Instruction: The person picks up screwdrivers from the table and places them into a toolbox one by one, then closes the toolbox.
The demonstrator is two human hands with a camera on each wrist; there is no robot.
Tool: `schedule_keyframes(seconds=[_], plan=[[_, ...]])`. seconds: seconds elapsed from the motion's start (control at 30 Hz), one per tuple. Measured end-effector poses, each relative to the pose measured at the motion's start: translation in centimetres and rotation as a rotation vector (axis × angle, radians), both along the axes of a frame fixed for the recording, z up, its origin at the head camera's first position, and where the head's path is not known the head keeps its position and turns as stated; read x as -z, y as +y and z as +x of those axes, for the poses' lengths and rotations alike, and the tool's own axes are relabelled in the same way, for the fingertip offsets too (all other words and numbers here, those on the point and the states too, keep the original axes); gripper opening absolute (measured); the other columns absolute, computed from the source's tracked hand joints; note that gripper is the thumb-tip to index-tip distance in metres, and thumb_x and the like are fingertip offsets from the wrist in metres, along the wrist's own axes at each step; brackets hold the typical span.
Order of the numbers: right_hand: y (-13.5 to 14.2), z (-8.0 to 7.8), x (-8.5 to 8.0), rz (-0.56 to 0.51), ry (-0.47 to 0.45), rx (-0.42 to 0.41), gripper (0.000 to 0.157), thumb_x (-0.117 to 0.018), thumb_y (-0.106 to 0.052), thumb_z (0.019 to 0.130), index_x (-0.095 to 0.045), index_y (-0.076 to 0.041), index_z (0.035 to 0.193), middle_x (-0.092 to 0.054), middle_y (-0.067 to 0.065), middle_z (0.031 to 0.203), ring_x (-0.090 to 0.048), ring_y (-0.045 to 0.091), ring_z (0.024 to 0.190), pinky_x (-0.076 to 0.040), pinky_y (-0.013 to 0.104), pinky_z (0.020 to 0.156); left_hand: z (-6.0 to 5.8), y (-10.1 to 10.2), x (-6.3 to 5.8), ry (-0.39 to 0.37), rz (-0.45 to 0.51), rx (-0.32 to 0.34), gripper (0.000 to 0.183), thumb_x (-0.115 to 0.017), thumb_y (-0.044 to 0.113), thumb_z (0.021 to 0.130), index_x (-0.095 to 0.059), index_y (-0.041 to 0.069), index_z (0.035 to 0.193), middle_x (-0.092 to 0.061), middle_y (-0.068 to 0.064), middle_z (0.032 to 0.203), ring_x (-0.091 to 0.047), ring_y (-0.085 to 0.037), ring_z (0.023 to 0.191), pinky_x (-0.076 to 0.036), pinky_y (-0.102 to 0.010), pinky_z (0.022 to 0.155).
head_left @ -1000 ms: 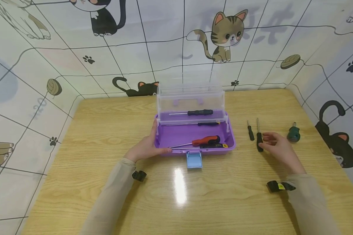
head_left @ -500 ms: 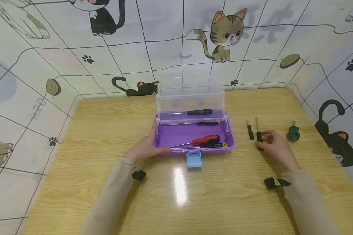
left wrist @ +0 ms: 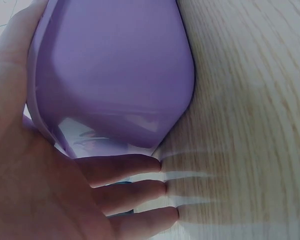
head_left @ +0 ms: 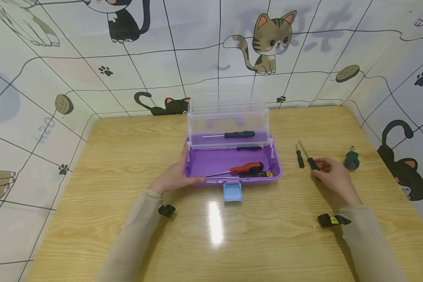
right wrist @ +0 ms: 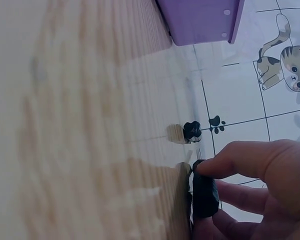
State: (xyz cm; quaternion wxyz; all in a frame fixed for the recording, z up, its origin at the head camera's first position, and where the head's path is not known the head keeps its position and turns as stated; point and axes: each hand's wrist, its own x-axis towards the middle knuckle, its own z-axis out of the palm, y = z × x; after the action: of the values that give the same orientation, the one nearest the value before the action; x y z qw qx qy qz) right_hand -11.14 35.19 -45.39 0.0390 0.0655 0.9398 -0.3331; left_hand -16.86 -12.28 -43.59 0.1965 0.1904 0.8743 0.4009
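My left hand (head_left: 174, 175) rests against the left end of a purple toolbox (head_left: 211, 158), its thumb along the front rim and its fingers straight in the left wrist view. The clear lid (head_left: 229, 123) stands raised. Inside lie a red-handled screwdriver (head_left: 246, 168) and several black-handled ones, such as the back screwdriver (head_left: 239, 134). To the right, my right hand (head_left: 333, 176) pinches the black handle of a screwdriver (head_left: 313, 163), its shaft pointing away and to the left. That handle (right wrist: 205, 195) shows between thumb and fingers in the right wrist view.
A small black screwdriver (head_left: 300, 158) lies just left of the held one. The stubby green screwdriver (head_left: 351, 159) is on the table (head_left: 127, 156) to the right of my right hand. A blue latch (head_left: 232, 192) hangs off the box's front. Cat-patterned walls enclose the table.
In my right hand, the screwdriver has turned so its tip swings left toward the small screwdriver. My left hand and the toolbox stay in place.
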Motion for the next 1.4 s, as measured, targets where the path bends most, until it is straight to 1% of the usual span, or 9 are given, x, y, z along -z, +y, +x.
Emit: schedule_keyframes(seconds=[0.1,0.3,0.4,0.53,0.67,0.8,0.93,1.2,1.4], plan=[[0.0,0.0,0.1,0.003,0.020,-0.001,0.043,-0.061,-0.016,0.094,-0.053,0.009,0.129,-0.056,0.029,0.111,-0.056,0.044,0.100,-0.047,0.040,0.070,0.0,0.0,0.0,0.000,-0.001,-0.001,0.134,-0.082,0.046,0.074,0.027,0.029,0.149,-0.043,-0.031,0.139,-0.054,-0.042,0.117,-0.039,-0.050,0.102],[0.0,0.1,0.2,-0.012,0.048,0.027,0.041,-0.061,-0.016,0.094,-0.057,0.008,0.126,-0.059,0.026,0.107,-0.058,0.035,0.092,-0.045,0.024,0.062,0.1,0.0,-0.2,0.001,-0.015,-0.001,0.133,-0.082,0.047,0.074,0.027,0.027,0.149,-0.043,-0.031,0.139,-0.054,-0.042,0.116,-0.040,-0.050,0.101],[0.1,0.1,0.2,-0.034,0.063,0.042,0.041,-0.061,-0.017,0.095,-0.058,0.008,0.127,-0.060,0.024,0.106,-0.056,0.020,0.086,-0.045,0.021,0.058,0.1,0.0,-0.3,0.001,-0.020,0.001,0.133,-0.081,0.047,0.074,0.027,0.026,0.149,-0.042,-0.032,0.139,-0.054,-0.042,0.116,-0.040,-0.050,0.101],[0.2,0.2,0.0,-0.110,0.074,0.062,0.043,-0.059,-0.018,0.096,-0.056,0.007,0.130,-0.058,0.024,0.110,-0.050,-0.001,0.078,-0.049,0.019,0.056,0.1,0.0,-0.3,0.004,-0.029,-0.001,0.133,-0.081,0.048,0.074,0.027,0.027,0.149,-0.044,-0.032,0.138,-0.054,-0.042,0.116,-0.040,-0.050,0.100],[0.2,0.2,-0.2,-0.162,0.102,0.068,0.042,-0.060,-0.018,0.096,-0.055,0.007,0.131,-0.056,0.025,0.113,-0.048,-0.010,0.076,-0.049,0.018,0.056,0.1,0.0,-0.3,0.003,-0.020,0.000,0.133,-0.081,0.048,0.074,0.027,0.027,0.149,-0.043,-0.032,0.139,-0.054,-0.043,0.116,-0.040,-0.050,0.101],[0.1,0.2,-0.3,-0.165,0.130,0.071,0.041,-0.060,-0.017,0.096,-0.056,0.006,0.130,-0.057,0.024,0.111,-0.049,-0.012,0.077,-0.048,0.017,0.055,0.1,0.0,-0.2,0.001,-0.011,0.004,0.133,-0.081,0.048,0.074,0.027,0.028,0.149,-0.041,-0.031,0.141,-0.053,-0.042,0.117,-0.039,-0.051,0.101],[0.1,0.2,-0.4,-0.158,0.142,0.080,0.041,-0.061,-0.019,0.095,-0.058,0.005,0.129,-0.059,0.020,0.104,-0.051,-0.009,0.076,-0.046,0.016,0.058,0.1,0.0,-0.2,0.004,-0.014,0.003,0.133,-0.081,0.049,0.074,0.027,0.028,0.149,-0.040,-0.031,0.142,-0.052,-0.043,0.118,-0.039,-0.051,0.102],[-0.1,0.2,-0.7,-0.183,0.193,0.083,0.039,-0.063,-0.019,0.095,-0.060,0.004,0.126,-0.061,-0.004,0.092,-0.055,-0.003,0.076,-0.046,0.015,0.058,0.0,0.0,0.0,0.009,-0.031,0.000,0.133,-0.081,0.051,0.073,0.027,0.029,0.149,-0.041,-0.031,0.141,-0.053,-0.043,0.118,-0.039,-0.051,0.102],[-0.5,0.1,-1.2,-0.214,0.183,0.087,0.041,-0.063,-0.022,0.095,-0.059,0.002,0.128,-0.058,-0.007,0.097,-0.054,0.000,0.082,-0.047,0.015,0.059,0.0,0.0,0.0,0.008,-0.041,-0.002,0.134,-0.080,0.052,0.073,0.027,0.028,0.149,-0.037,-0.030,0.144,-0.051,-0.043,0.120,-0.038,-0.051,0.102]])
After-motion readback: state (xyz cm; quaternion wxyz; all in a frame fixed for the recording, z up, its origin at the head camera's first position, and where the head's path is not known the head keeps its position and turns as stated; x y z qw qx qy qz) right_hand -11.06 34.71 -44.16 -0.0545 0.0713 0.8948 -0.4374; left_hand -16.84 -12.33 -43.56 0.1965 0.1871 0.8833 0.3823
